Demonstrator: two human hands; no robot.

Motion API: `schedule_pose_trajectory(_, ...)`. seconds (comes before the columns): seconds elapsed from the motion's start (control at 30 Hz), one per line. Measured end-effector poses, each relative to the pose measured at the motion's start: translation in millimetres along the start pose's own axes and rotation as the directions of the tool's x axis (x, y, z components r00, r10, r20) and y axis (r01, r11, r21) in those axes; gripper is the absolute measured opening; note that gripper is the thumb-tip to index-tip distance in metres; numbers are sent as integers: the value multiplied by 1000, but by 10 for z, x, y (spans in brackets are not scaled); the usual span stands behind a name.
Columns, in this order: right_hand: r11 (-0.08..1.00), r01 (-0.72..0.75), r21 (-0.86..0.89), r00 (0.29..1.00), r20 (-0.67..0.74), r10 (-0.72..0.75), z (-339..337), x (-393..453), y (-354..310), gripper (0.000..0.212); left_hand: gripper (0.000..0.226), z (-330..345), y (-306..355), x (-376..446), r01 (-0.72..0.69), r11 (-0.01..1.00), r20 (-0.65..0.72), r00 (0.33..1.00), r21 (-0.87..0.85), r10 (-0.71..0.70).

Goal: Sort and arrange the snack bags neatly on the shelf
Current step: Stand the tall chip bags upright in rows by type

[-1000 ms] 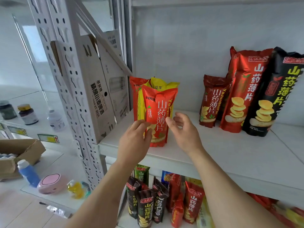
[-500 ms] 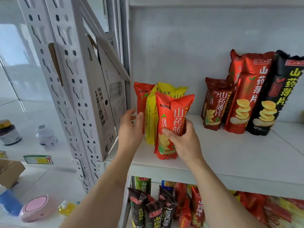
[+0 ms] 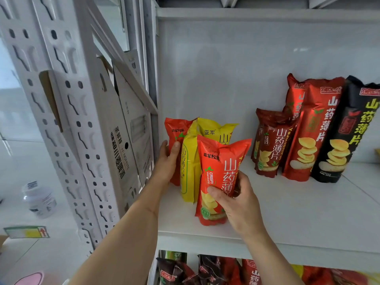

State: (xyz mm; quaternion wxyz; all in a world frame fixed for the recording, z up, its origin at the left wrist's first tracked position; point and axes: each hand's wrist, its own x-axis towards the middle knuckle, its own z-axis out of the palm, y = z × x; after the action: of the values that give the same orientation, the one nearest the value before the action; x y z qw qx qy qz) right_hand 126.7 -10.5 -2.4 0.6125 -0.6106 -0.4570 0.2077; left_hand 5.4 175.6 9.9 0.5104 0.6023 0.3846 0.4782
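Currently the right hand [image 3: 236, 202] is gripping the front orange bag [image 3: 218, 177], fingers curled round its lower half; this bag is standing upright on the shelf [image 3: 287, 219], just in front of the yellow bag [image 3: 189, 167]; the left hand [image 3: 167, 163] is holding the rear orange bag [image 3: 174, 136] behind the yellow bag.

Observed a white back wall [image 3: 246, 68] at 12 o'clock, plain and evenly lit. Noted a white shelf board [image 3: 308, 212] at 3 o'clock, smooth, meeting that wall. Recorded a white perforated steel upright [image 3: 61, 112] at 9 o'clock, crossed by a diagonal brace [image 3: 115, 64]. Found flattened cardboard cartons [image 3: 123, 140] with black print leaning behind the upright. Saw a pale glossy floor [image 3: 16, 254] at 8 o'clock, carrying a white bottle [image 3: 40, 199] and a green-and-yellow label [image 3: 26, 232]. Registered bright, diffuse daylight from 10 o'clock.
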Motion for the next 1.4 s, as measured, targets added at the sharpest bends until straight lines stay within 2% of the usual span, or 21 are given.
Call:
schedule_pose_trajectory(0.07,1000,-3,8,1000,7,3,-2,11,11,66,111,-10,-78,79,12,1000,31,999,17,-13)
schedule_pose_trajectory(0.23,1000,-1,14,1000,-6,1,0,7,26,63,90,-20,-124,77,-51,998,19,999,36,50)
schedule_pose_trajectory(0.43,1000,4,21,1000,-28,-3,41,-3,52,68,69,-83,-39,-157,-146,980,-211,962,133,172)
schedule_pose_trajectory(0.5,1000,4,29,999,-36,-3,57,-3,59,69,73,-115,-70,-257,-136,978,-256,951,158,174)
schedule_pose_trajectory(0.6,999,2,43,999,-47,0,72,-5,50,69,83,-159,-122,-384,-138,980,-239,956,143,170)
schedule_pose_trajectory(0.7,999,-4,37,999,-46,6,83,-1,38,70,90,-242,-187,-446,-149,985,-140,977,82,159)
schedule_pose_trajectory(0.77,999,-9,34,999,-44,10,89,7,42,71,97,-303,-243,-447,-89,996,-54,995,-2,89)
schedule_pose_trajectory(0.87,999,-9,34,999,-49,11,88,15,46,70,85,-334,-309,-423,-27,999,47,998,-29,28)
schedule_pose_trajectory(0.97,1000,-3,20,999,-51,4,83,38,41,69,83,-333,-327,-446,-85,996,14,996,39,84)
schedule_pose_trajectory(1.1,1000,1,19,999,-54,0,80,77,72,70,101,-376,-362,-485,-137,989,-45,989,61,140)
schedule_pose_trajectory(1.2,1000,11,9,998,-61,-10,62,82,81,70,99,-399,-341,-579,-164,986,-9,986,29,164)
schedule_pose_trajectory(1.3,1000,17,6,998,-67,-16,6,86,75,68,100,-431,-323,-670,-128,991,16,992,-48,129)
schedule_pose_trajectory(1.4,1000,21,20,997,-79,-19,-113,120,85,73,108,-445,-275,-817,-123,992,-95,988,-23,121)
